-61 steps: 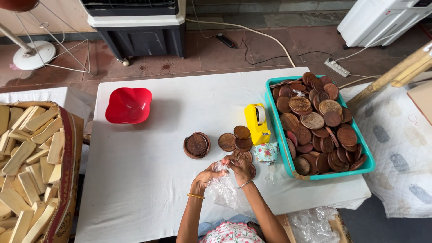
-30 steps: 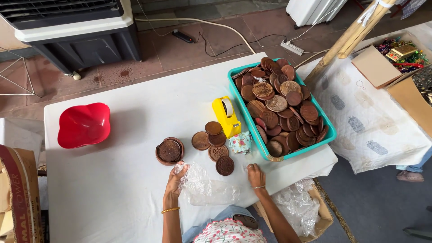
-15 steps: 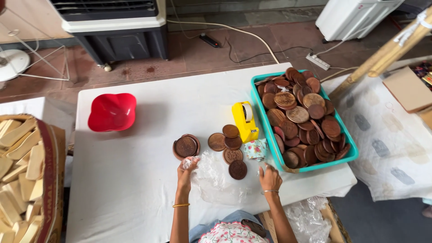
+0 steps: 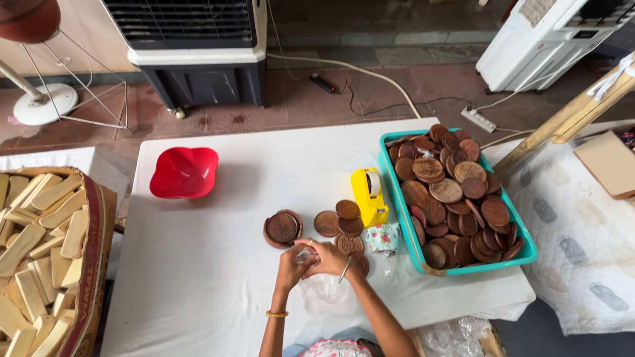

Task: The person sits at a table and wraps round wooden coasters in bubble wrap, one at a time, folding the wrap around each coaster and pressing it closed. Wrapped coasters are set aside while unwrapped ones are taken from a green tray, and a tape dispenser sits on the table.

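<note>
Both hands meet over a clear plastic bag at the near edge of the white table.

The left hand (image 4: 289, 263) and right hand (image 4: 329, 256) press together, fingers curled and pinching the crinkled, transparent plastic bag (image 4: 325, 285), which lies on the smooth white table (image 4: 218, 277) just below them. Just beyond the hands sit flat, round brown discs (image 4: 338, 225) with embossed faces, and a round brown holder (image 4: 283, 228) stands to their left. A yellow tape dispenser (image 4: 370, 196) stands upright beside a small floral packet (image 4: 383, 238). A teal plastic tray (image 4: 522, 258) holds heaped brown discs. A glossy red bowl (image 4: 184, 172) with a wavy rim sits well apart. A cardboard box (image 4: 92, 264) holds pale wooden blocks.
</note>
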